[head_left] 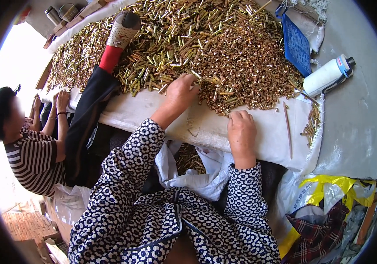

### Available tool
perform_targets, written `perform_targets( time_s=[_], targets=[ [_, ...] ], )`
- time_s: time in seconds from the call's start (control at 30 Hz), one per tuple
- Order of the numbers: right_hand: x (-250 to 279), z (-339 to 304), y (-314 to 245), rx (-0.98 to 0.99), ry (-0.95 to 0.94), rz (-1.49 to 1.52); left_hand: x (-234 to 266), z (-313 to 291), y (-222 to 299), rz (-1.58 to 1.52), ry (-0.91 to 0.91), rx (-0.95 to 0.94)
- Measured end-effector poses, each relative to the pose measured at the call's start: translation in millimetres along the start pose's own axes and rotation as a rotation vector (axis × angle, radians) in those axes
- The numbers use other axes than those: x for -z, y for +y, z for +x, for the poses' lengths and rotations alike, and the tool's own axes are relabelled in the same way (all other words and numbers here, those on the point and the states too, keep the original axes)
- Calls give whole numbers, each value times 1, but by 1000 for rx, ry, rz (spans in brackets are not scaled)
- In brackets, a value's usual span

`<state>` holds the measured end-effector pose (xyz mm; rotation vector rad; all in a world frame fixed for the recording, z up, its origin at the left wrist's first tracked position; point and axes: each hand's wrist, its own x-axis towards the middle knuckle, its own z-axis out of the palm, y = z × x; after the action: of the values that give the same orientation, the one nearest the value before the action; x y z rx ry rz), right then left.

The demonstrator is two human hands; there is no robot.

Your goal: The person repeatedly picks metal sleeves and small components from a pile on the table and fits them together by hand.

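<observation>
A wide heap of thin gold-coloured metal tubes [175, 33] covers the cloth-topped table [153, 110]. Small coppery short pieces [250, 57] make up its right part. My left hand [180, 93] is at the heap's near edge, thumb and fingers pinched together beside a gold-coloured tube [196, 75]; whether they grip it is unclear. Farther right, my right hand [242, 134] rests at the front of the table with its fingers curled at the lowest coppery pieces. Its fingertips are hidden, so anything in them cannot be seen. Below, between my arms, an open white sack [215, 174] contains more tubes.
A leg with a red sock [110, 58] stretches onto the heap. At left sits a person in a striped shirt [34, 160]. On the right are a thin brown stick [288, 130], a blue plastic basket [296, 44], a white bottle [327, 75] and a yellow-and-white bag [325, 189].
</observation>
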<state>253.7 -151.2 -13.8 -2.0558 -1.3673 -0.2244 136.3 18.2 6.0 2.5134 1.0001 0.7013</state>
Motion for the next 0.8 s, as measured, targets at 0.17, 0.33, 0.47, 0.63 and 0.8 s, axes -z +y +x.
perform_targets(
  time_s=[0.17,0.33,0.47,0.63,0.8],
  targets=[
    [-1,1,-4,10,61,85,-16,7,3,201,-21,56],
    [-1,-1,-7,-36,70,291,7,-17,4,-24,27,-36],
    [-7,-6,-13,-102,6,750,17,-51,-11,-96,-149,-113],
    [-13,-10,-29,-284,-203,1193,23,-71,-9,-419,-90,-39],
    [-12,-11,-36,-364,-258,1377,33,-84,5,-622,-274,158]
  ],
)
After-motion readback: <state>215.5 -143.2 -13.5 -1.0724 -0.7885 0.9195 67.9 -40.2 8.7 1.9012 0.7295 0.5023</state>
